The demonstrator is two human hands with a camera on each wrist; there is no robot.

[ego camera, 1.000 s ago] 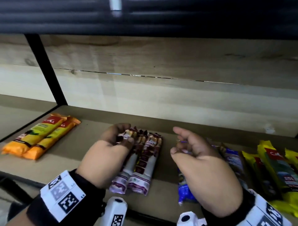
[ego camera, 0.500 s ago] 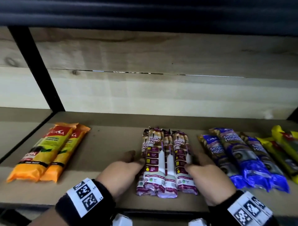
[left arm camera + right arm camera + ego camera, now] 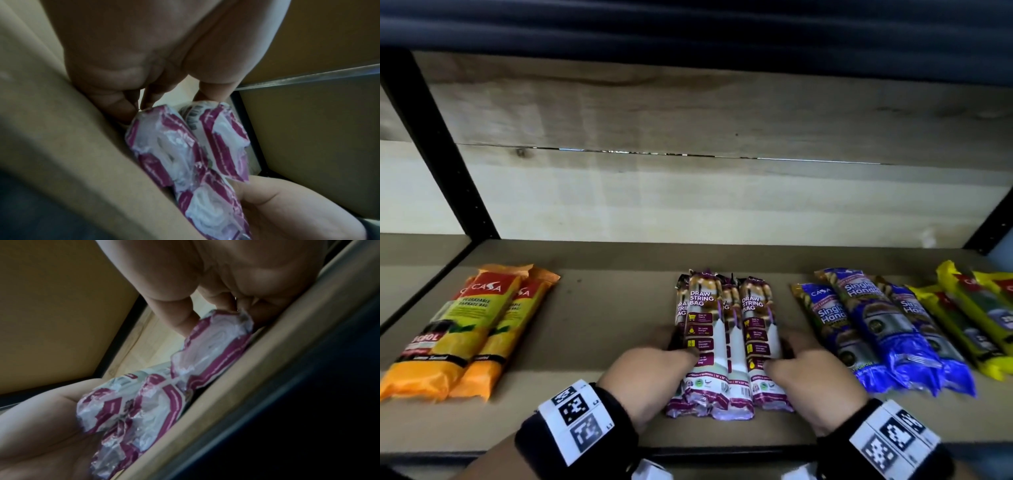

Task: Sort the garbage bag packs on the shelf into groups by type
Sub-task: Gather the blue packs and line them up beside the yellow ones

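Observation:
Several purple-and-white draw string bag packs (image 3: 729,342) lie side by side in the middle of the wooden shelf (image 3: 602,308). My left hand (image 3: 678,347) holds the bundle's left side, thumb on top and fingers against the edge. My right hand (image 3: 782,353) holds the right side the same way. The left wrist view shows my left hand (image 3: 168,99) at the packs' (image 3: 185,154) near ends. In the right wrist view my right hand (image 3: 209,313) curls over the outer pack (image 3: 205,353).
Two orange packs (image 3: 465,335) lie at the shelf's left. Three blue single-handle packs (image 3: 876,329) sit just right of my right hand, with yellow packs (image 3: 976,315) beyond them. A black upright post (image 3: 438,147) stands at the back left. A board wall closes the back.
A second ago both hands were raised over the purple packs, the right one curled in the air. They have dropped to flank the bundle, which now lies squared together.

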